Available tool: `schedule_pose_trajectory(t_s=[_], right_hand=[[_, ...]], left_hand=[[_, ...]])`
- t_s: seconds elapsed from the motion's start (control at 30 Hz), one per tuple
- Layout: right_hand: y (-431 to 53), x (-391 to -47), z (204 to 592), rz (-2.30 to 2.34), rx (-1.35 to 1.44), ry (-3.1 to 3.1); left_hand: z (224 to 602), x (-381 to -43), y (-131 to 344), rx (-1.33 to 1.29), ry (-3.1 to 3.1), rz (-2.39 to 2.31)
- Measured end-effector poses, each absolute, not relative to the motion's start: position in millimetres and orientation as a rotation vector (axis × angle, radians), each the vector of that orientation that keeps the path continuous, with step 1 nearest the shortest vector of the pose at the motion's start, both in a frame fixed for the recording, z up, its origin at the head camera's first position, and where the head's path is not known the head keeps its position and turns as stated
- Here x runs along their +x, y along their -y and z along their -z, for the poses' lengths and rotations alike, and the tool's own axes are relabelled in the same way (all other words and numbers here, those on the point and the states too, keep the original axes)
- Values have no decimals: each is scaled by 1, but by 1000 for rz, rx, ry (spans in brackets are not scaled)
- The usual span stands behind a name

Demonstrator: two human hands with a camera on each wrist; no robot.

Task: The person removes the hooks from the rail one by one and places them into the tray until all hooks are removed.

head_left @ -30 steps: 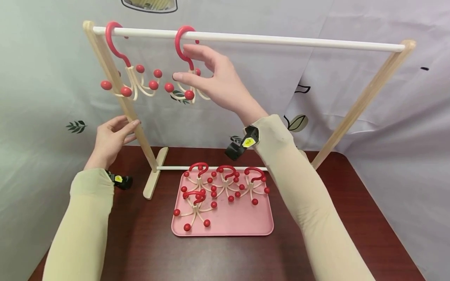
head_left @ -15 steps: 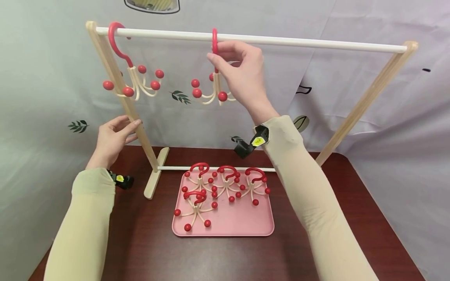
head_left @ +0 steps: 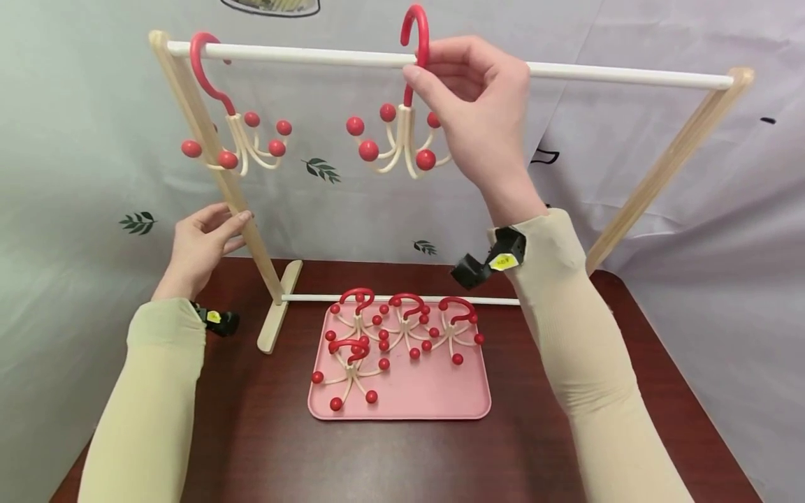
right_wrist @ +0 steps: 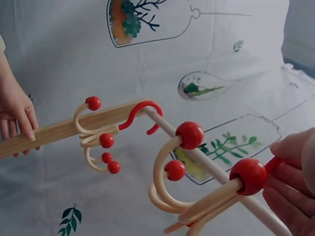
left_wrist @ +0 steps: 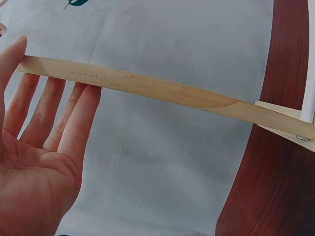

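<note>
My right hand (head_left: 484, 105) pinches the red hook of a multi-arm hanger (head_left: 405, 136) between thumb and fingers. The hook's curve stands above the white bar (head_left: 604, 75), its tip just over it. Pale curved arms with red balls hang below; in the right wrist view this hanger (right_wrist: 189, 196) fills the foreground. A second hanger (head_left: 239, 143) hangs by its hook near the bar's left end. Lower down, my left hand (head_left: 201, 241) holds the rack's left wooden post (left_wrist: 147, 88), thumb on one side and fingers on the other.
On the dark wood table (head_left: 264, 433), a pink tray (head_left: 434, 398) bears several more hangers (head_left: 351, 370). Behind its far edge runs the rack's lower white rod (head_left: 308, 298). The right post (head_left: 666, 168) slants at the far right. Patterned cloth (head_left: 352, 230) covers the back.
My right hand has moved right along the bar and then up with the hanger, lifting its hook from the bar. My left hand stays on the post.
</note>
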State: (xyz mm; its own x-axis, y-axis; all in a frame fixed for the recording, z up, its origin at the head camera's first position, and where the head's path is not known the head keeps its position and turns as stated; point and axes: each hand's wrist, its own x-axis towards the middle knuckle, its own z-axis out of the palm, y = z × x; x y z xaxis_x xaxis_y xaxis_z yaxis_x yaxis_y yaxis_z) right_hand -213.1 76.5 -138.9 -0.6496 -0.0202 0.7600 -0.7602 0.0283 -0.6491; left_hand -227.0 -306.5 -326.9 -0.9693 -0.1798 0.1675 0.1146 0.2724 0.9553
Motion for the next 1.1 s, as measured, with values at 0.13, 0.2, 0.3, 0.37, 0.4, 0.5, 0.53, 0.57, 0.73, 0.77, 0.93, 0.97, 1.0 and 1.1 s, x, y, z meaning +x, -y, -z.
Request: schedule_pose_trajectory(t_s=[0.13, 0.2, 0.3, 0.37, 0.4, 0.5, 0.53, 0.57, 0.73, 0.77, 0.93, 0.97, 1.0, 1.1], right_hand=[[-88, -202, 147, -1586, 867, 1780], [-91, -196, 155, -1578, 909, 1810], [-95, -185, 168, -1628, 933, 1873], [-98, -177, 178, -1662, 938, 1916], [-100, -173, 185, -1672, 938, 1939], [-107, -161, 207, -1669, 960, 2005], [-110, -156, 216, -1663, 967, 2030], [-112, -152, 225, -1663, 972, 2058], [-124, -132, 274, -1704, 950, 2219], [-126, -129, 284, -1715, 935, 2255], [-134, -114, 328, -1829, 835, 2388], [-135, -112, 336, -1876, 807, 2400], [-136, -109, 344, -1920, 776, 2412], [-138, -102, 367, -2012, 692, 2444]], left_hand=[[326, -228, 308, 67, 2299, 1763], [327, -227, 309, 71, 2305, 1759], [327, -225, 310, 78, 2316, 1747], [327, -224, 310, 81, 2327, 1729], [327, -224, 310, 84, 2333, 1719], [326, -223, 309, 86, 2337, 1708], [326, -223, 309, 85, 2332, 1714], [326, -223, 309, 83, 2331, 1715], [324, -221, 308, 88, 2340, 1716], [325, -220, 308, 91, 2348, 1709], [326, -220, 309, 92, 2351, 1700], [327, -220, 309, 88, 2347, 1700], [327, -221, 309, 83, 2344, 1705], [326, -222, 308, 77, 2342, 1710]])
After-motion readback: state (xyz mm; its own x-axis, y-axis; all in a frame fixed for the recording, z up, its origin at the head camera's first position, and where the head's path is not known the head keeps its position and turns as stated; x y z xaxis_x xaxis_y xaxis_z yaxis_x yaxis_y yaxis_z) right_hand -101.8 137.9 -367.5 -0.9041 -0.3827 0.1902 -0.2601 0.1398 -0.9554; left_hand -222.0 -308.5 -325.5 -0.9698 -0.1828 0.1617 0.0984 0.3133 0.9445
